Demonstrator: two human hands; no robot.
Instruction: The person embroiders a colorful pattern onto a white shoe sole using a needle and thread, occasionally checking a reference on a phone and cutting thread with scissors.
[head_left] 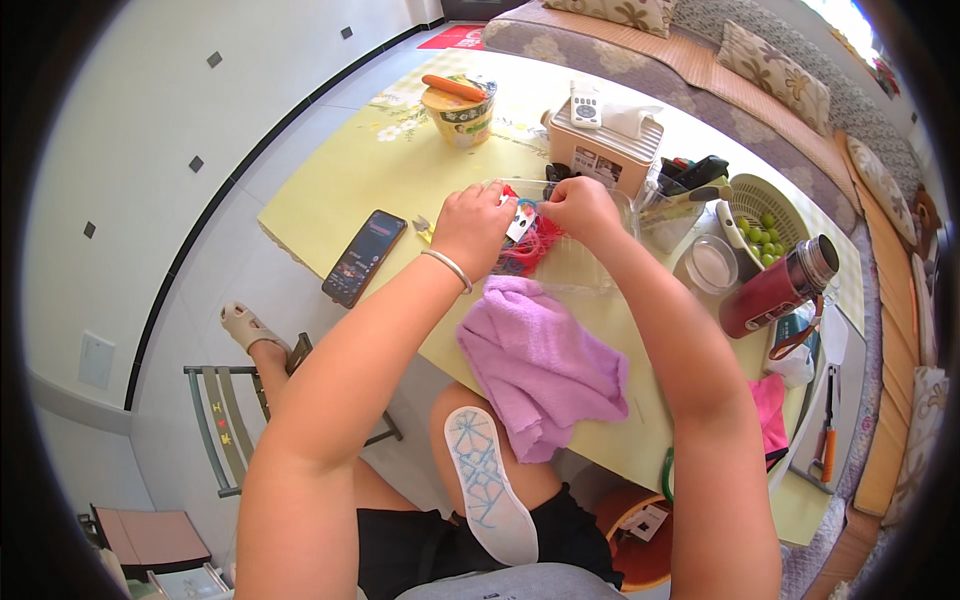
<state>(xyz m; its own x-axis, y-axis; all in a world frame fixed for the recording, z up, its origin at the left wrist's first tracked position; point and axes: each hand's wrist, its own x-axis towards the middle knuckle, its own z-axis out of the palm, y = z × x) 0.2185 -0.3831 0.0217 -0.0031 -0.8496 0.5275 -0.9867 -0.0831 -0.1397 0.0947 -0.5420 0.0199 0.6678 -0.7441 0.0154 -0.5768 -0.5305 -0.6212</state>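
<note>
My left hand (474, 226), with a bracelet at the wrist, is closed on the near left side of a bundle of red, blue and other coloured yarn (537, 249). A small white tag (521, 219) shows among the strands. The fingers of my right hand (583, 208) are pinched together at the bundle's right side; what they hold is hidden. Around the bundle lies a clear plastic box (598, 272). A purple towel (545, 345) hangs over the table's near edge. On my lap rests a white insole (488, 475) with blue stitched lines.
A phone (365, 257) and a small yellow tool (423, 229) lie left of my hands. Farther back stand an instant-noodle cup (464, 122) and a tissue box (602, 150). To the right are a basket of green fruit (770, 200), a glass dish (710, 263) and a red thermos (772, 292).
</note>
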